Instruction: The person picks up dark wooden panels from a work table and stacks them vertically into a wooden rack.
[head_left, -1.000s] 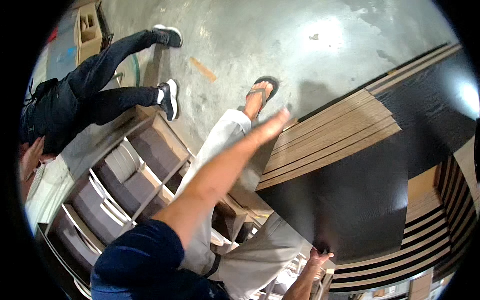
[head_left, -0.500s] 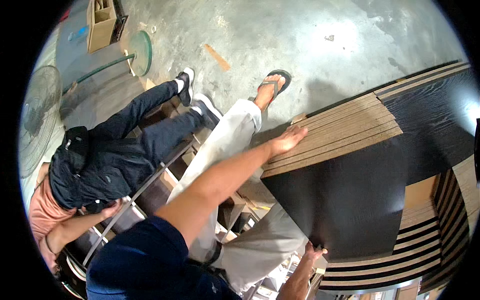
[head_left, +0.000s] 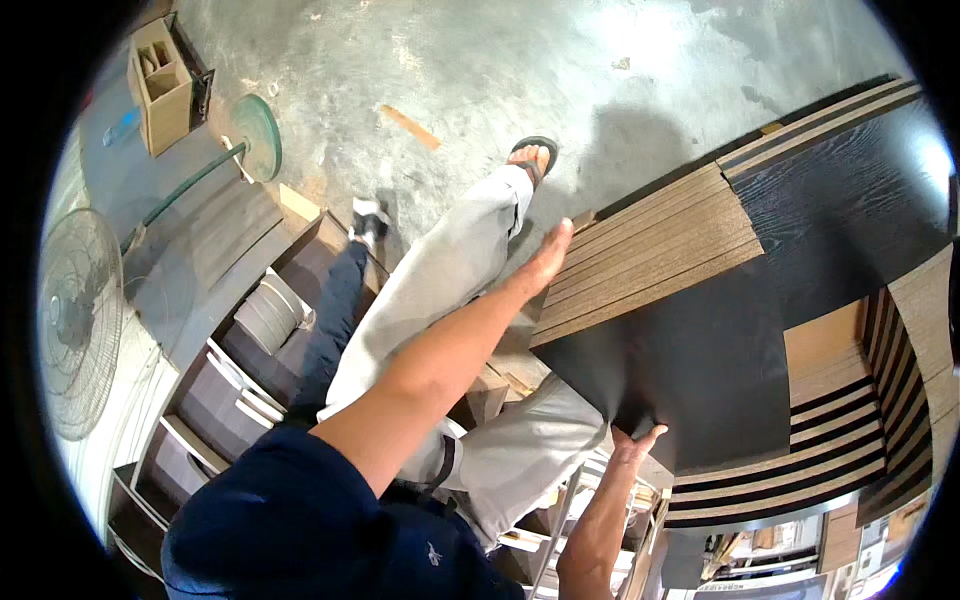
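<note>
A thick stack of dark-faced boards [head_left: 690, 350] lies at the right, its wood-toned layered edges [head_left: 650, 255] showing along the far side. My left hand [head_left: 548, 255] reaches across to the stack's left end, stretched out flat beside the layered edges. At the near left corner of the boards is my right hand [head_left: 635, 442], its thumb and fingers spread against the edge. Some fingers of both hands are hidden. More dark boards [head_left: 850, 200] with a wood-grain surface adjoin the stack on the right.
Striped board stacks [head_left: 835, 445] stand at the near right. A standing fan [head_left: 80, 320], a barbell-like green disc on a pole [head_left: 258, 138] and a wooden box [head_left: 160, 85] are at the left. Drawer-like boxes [head_left: 235, 380] sit behind me, where another person's leg [head_left: 340, 310] shows.
My left hand has slid off the layered edges to the stack's left end. My right hand has shifted slightly at the corner. The other person has mostly gone behind my arm.
</note>
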